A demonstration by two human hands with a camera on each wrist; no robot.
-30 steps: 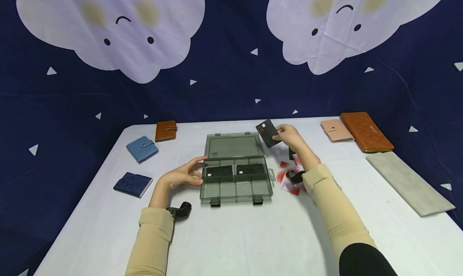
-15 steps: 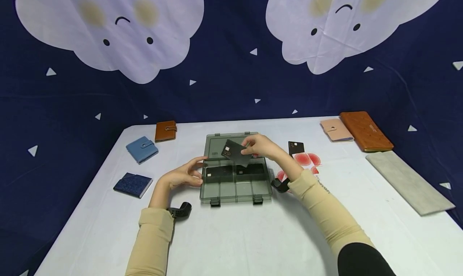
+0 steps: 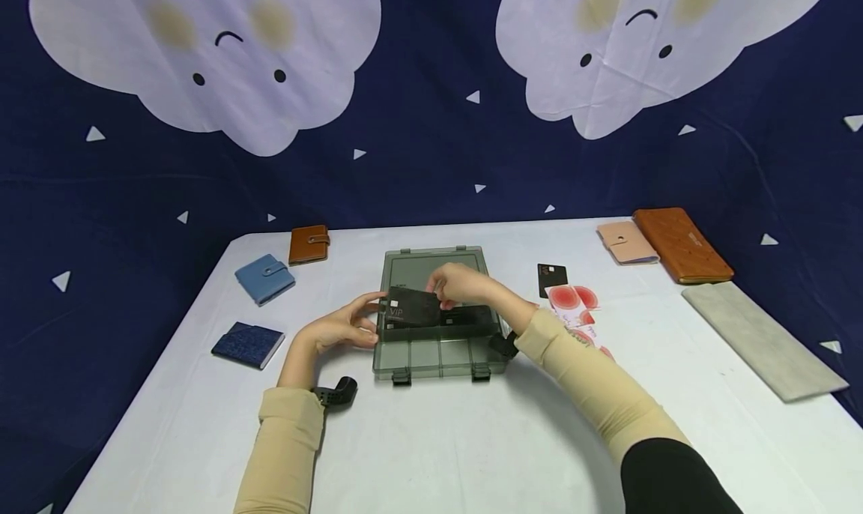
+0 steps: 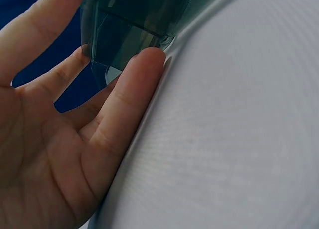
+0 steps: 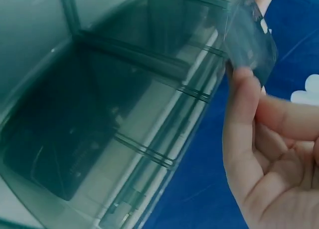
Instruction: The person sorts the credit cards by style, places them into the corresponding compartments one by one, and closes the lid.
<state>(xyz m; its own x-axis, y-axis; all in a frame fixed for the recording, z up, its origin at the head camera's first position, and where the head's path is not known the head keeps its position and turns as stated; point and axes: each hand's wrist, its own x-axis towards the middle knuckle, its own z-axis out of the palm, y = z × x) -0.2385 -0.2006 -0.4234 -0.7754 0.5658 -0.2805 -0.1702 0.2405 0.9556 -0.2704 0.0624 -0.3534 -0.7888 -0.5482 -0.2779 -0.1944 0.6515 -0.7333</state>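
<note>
A translucent grey-green divided box (image 3: 407, 357) lies with its lid (image 3: 438, 259) laid back. Dark cards rest in its two rear compartments, one being a black card (image 3: 468, 315) at the right. My right hand (image 3: 461, 283) pinches another black VIP card (image 3: 411, 308) between thumb and fingers, tilted over the rear left compartment. In the right wrist view the pinched card (image 5: 251, 39) stands near the box's rear edge. My left hand (image 3: 344, 325) touches the box's left side, fingers extended; its fingertips (image 4: 149, 59) meet the side wall in the left wrist view.
Right of the box lie a black card (image 3: 552, 276) and several red-and-white cards (image 3: 566, 298). Wallets in brown (image 3: 309, 244), blue (image 3: 265, 278) and navy (image 3: 247, 344) are at left. A pink wallet (image 3: 627, 243), brown wallet (image 3: 681, 244) and grey flat case (image 3: 762, 342) lie at right.
My right hand has carried the VIP card leftward from beside the lid and down to the rear left compartment. My left hand has stayed at the box's side.
</note>
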